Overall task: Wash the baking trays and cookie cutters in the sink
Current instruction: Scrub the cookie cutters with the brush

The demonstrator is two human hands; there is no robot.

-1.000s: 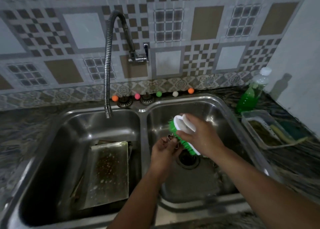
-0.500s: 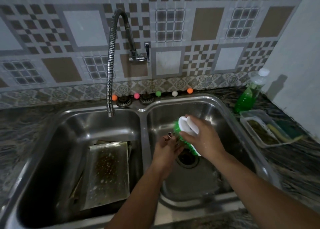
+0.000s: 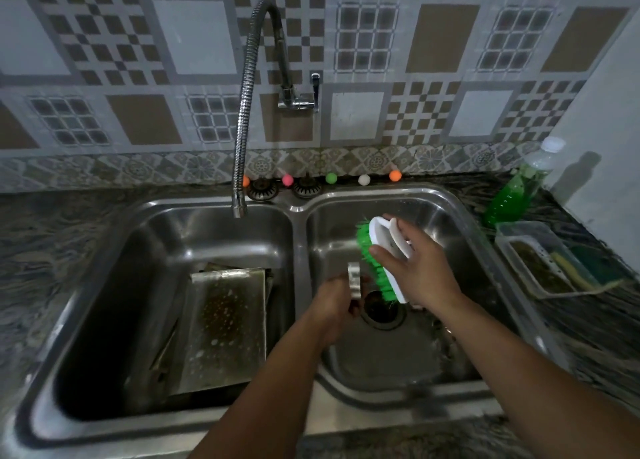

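Over the right basin of the steel double sink (image 3: 298, 209), my left hand (image 3: 334, 301) grips a small metal cookie cutter (image 3: 354, 280), its band standing up out of my fingers. My right hand (image 3: 415, 271) holds a white scrubbing brush with green bristles (image 3: 377, 254) by its handle, bristles facing left toward the cutter, a small gap between them. A dirty baking tray (image 3: 225, 323) with dark baked-on residue leans in the left basin, with another tray edge partly hidden under it.
A flexible chrome tap (image 3: 242, 119) hangs over the left basin, no water running. A green dish soap bottle (image 3: 512, 195) and a clear plastic tub (image 3: 547, 264) holding a sponge sit on the right counter. The right basin's drain (image 3: 381, 308) lies below the hands.
The brush has lifted slightly away from the cutter to the right, and the cutter has turned upright in my left hand. The camera has tilted a little.
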